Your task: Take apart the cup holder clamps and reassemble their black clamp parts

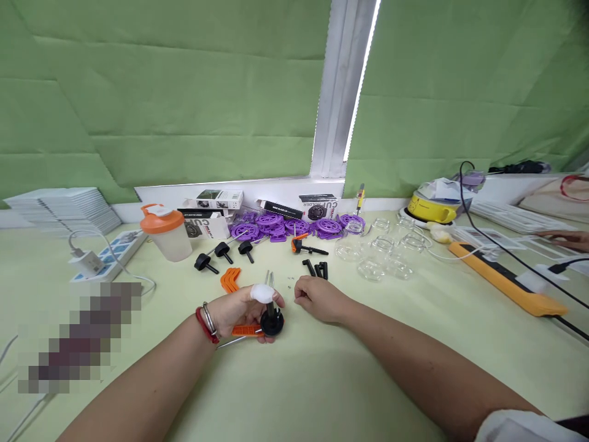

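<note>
My left hand (239, 312) grips a black round knob with a stem (272, 319) and an orange plastic piece (243, 330) beneath it; a white bandage covers one fingertip, and thin metal rods stick up from the hand. My right hand (319, 298) rests on the table just to the right, fingers curled at some tiny parts; whether it pinches one I cannot tell. Orange curved pieces (230, 278) lie behind my left hand. Black pegs (317, 268) lie ahead of my right hand.
Purple round discs (285, 226), black knobs (223, 252), small boxes (216, 199), clear glass cups (381, 252) and an orange-lidded shaker bottle (166, 232) sit further back. An orange power strip (506, 279) with cables lies right, a white one (108, 252) left. Another person's hand (568, 239) is at far right.
</note>
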Tool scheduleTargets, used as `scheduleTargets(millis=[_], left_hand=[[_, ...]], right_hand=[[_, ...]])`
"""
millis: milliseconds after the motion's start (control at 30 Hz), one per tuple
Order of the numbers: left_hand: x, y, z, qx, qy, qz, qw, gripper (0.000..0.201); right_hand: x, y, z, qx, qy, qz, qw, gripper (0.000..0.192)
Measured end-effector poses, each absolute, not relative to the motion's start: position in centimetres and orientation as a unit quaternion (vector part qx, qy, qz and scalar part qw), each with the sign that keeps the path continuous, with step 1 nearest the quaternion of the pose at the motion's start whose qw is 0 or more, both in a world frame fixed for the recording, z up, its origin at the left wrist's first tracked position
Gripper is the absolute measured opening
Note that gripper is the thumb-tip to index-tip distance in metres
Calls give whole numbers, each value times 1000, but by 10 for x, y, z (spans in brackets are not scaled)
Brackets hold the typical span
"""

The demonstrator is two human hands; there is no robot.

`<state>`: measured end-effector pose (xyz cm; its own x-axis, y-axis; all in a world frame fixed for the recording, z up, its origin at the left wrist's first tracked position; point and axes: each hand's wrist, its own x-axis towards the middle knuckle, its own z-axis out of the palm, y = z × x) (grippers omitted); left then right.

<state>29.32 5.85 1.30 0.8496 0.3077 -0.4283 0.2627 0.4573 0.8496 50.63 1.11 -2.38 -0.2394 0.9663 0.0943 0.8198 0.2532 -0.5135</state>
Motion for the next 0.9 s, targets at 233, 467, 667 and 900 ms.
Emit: scheduleTargets(millis=[233, 467, 667, 900], left_hand=[[294, 56, 14, 527, 293, 24, 797, 39], [295, 57, 12, 520, 290, 21, 803, 38], [296, 57, 13, 526, 279, 12, 803, 37], [296, 58, 8, 521, 285, 8, 805, 36]], right_hand=[[500, 6, -28, -558, -725, 268, 302, 7], [491, -1, -20, -443, -536, 587, 414, 29], [485, -8, -4, -417, -530, 604, 426, 30], [477, -3, -3, -399, -582, 543, 455, 21]])
